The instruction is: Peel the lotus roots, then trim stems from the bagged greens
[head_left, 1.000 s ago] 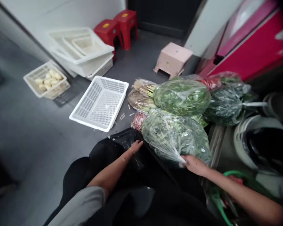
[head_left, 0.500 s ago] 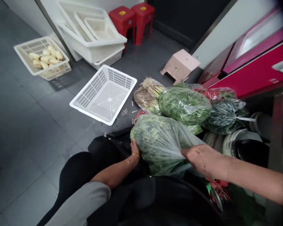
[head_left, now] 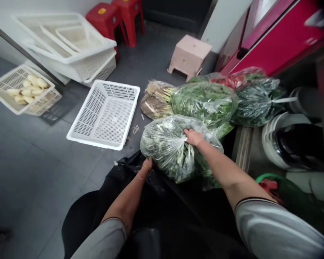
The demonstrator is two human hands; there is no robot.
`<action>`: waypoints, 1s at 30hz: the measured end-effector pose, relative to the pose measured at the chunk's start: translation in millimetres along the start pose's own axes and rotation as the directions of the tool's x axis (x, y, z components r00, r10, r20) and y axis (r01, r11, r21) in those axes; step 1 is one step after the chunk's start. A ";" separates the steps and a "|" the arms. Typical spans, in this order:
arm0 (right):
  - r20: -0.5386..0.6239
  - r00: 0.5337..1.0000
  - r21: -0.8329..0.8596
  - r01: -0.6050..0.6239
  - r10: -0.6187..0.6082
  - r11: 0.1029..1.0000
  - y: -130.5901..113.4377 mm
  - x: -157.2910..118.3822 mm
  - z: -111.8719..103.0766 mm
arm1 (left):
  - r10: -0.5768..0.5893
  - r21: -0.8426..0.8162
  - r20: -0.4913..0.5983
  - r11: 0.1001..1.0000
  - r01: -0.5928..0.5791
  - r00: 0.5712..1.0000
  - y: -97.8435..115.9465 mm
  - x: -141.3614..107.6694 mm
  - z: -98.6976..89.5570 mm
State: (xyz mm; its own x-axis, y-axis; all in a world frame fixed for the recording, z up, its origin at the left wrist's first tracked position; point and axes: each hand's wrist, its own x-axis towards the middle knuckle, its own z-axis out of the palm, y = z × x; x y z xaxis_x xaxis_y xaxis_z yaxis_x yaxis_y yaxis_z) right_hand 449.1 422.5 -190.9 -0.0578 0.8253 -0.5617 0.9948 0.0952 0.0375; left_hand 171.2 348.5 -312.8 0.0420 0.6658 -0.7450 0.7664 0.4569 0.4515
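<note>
A clear plastic bag of leafy greens [head_left: 167, 147] lies in front of me, its plastic gathered in creases at the top. My right hand [head_left: 193, 137] is closed on that gathered neck. At the bag's lower left edge is my left hand [head_left: 148, 163], its fingers mostly hidden beside the bag and the black plastic. Behind lies another bag of greens [head_left: 205, 102], with a bag of rooted stalks [head_left: 158, 99] to its left and a tied bag of dark greens [head_left: 256, 102] to its right.
An empty white basket [head_left: 115, 118] sits on the floor at left. Beyond it are a basket of pale root vegetables [head_left: 29, 90], stacked white baskets [head_left: 70, 46], red stools [head_left: 105, 18] and a pink stool [head_left: 190, 54]. White buckets [head_left: 270, 140] stand at right.
My right hand has moved left and inward with the bag's neck, which is now bunched over the greens. The bag sits flatter. The whole view has shifted.
</note>
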 end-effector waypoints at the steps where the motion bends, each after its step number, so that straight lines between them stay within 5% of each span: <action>1: 0.017 1.000 0.020 0.022 -0.022 1.000 4.2 0.9 15.2 | 0.001 0.035 0.006 0.999 -0.001 1.000 -5.0 -2.2 2.6; 5: 0.091 0.988 0.111 0.117 -0.127 0.987 37.9 -4.8 35.3 | 0.046 0.174 0.027 0.984 -0.050 0.999 -1.2 -14.8 0.2; 8: 0.093 0.982 0.194 0.146 -0.167 0.970 60.9 -22.9 29.3 | 0.113 0.258 0.034 0.959 -0.118 0.993 28.7 -28.6 -16.5; 10: -0.009 0.988 0.227 0.154 -0.156 0.962 66.1 -42.4 27.9 | 0.277 0.304 0.018 0.914 -0.269 0.961 56.1 -42.7 -25.6; 13: -0.289 0.954 0.285 0.165 -0.080 0.944 59.0 -76.2 32.6 | 0.644 0.313 -0.037 0.734 -0.603 0.764 94.1 -68.8 -19.8; 14: -0.379 0.925 0.341 0.162 -0.022 0.926 54.6 -87.4 35.0 | 0.725 0.311 -0.042 0.663 -0.681 0.687 103.2 -77.0 -11.5; 16: -0.485 0.863 0.505 0.144 0.141 0.851 45.7 -108.1 40.4 | 0.793 0.339 0.007 0.571 -0.748 0.609 114.8 -89.1 11.4; 19: -0.433 0.843 0.680 0.072 0.320 0.730 33.1 -133.2 53.0 | 0.759 0.501 0.132 0.503 -0.704 0.637 120.0 -92.3 45.4; 23: -0.258 0.926 0.593 -0.074 0.275 0.802 8.4 -146.1 76.8 | 0.644 0.611 0.116 0.554 -0.565 0.757 121.6 -77.4 57.4; 27: -0.215 0.944 0.536 -0.099 0.249 0.838 -4.1 -132.8 83.7 | 0.662 0.317 0.141 0.674 -0.667 0.736 115.0 -66.9 42.8; 29: -0.344 0.893 0.608 -0.023 0.290 0.794 6.2 -124.9 78.6 | 0.665 0.086 0.152 0.728 -0.680 0.731 105.6 -65.6 36.5; 30: -0.429 0.832 0.657 0.019 0.352 0.754 14.2 -122.8 75.5 | 0.644 -0.011 0.166 0.759 -0.652 0.747 100.4 -65.3 34.5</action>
State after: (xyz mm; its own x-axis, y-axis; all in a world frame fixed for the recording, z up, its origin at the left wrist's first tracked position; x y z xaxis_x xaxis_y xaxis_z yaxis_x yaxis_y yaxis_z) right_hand 476.6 280.5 -183.7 0.2660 0.9588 -0.0996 0.8043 -0.2777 -0.5253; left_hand 267.5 330.5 -235.8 0.6312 0.6936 -0.3472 0.5471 -0.0809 0.8332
